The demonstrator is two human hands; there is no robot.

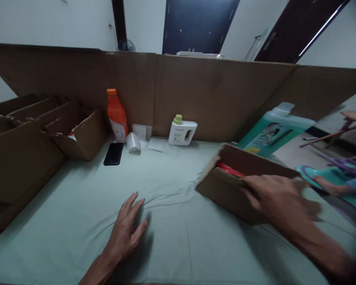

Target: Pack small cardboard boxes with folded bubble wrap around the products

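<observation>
The right hand (280,200) lies at the lower right of the frame, laid over the near wall of an open cardboard box (225,186). Its image is blurred; the fingers appear to wrap the box edge, but how firmly they grip cannot be told. The box sits tilted on the worktop (178,237), right of centre, with a red item (229,169) showing inside it.

The left hand (127,229) is at the lower centre, palm down, fingers spread fairly wide and straight, holding nothing; whether it presses on the pale green cloth of the worktop or hovers just above cannot be told.

Behind the box, at the right, a teal detergent jug (271,130) leans against the tall cardboard screen (213,95) that runs across the frame. At the centre, against the screen, stands a small white bottle with a green cap (181,130). To its left lie clear plastic wrap pieces (136,140), then an upright orange bottle (117,116). A black phone (113,153) lies flat just in front of the orange bottle. At the left, a divided cardboard carton (47,126) rests on the worktop edge.

At the far right edge, another person's foot (329,184) rests on a teal stool (335,178).
</observation>
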